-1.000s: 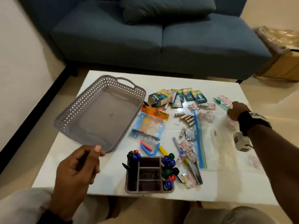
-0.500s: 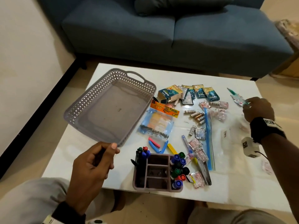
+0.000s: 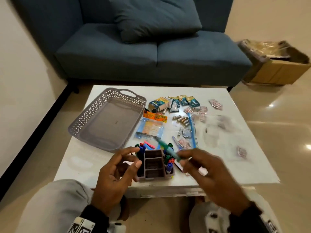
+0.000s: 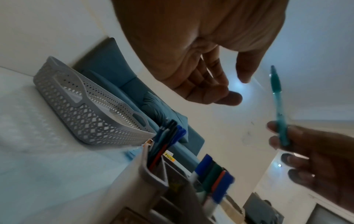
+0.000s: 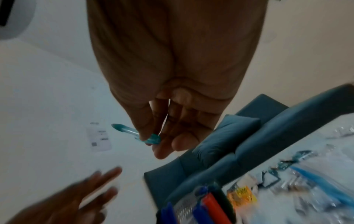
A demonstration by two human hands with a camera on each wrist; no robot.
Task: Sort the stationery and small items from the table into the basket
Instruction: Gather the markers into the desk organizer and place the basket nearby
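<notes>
The empty grey lattice basket (image 3: 107,118) (image 4: 86,106) sits flat on the left half of the white table (image 3: 235,157). My right hand (image 3: 180,159) (image 5: 151,139) pinches a teal pen (image 3: 165,148) (image 4: 278,109) (image 5: 124,128) above the grey pen organizer (image 3: 154,165) (image 4: 153,174), with the pen's free end pointing up and away. My left hand (image 3: 133,157) (image 4: 229,92) hovers just left of the organizer, fingers loosely curled and holding nothing. Markers (image 3: 169,163) stand in the organizer's side slots.
Loose on the table right of the basket are blue boxes and sachets (image 3: 173,102), an orange-topped packet (image 3: 151,125), batteries (image 3: 181,120), small clear packets (image 3: 215,103) and a blue-edged zip bag (image 3: 192,130). Behind stands a blue sofa (image 3: 151,56), with a cardboard box (image 3: 277,69) on the floor at right.
My right hand picked the teal pen from the table's far right and brought it over the organizer. My left hand left the basket's near rim; the basket now lies flat.
</notes>
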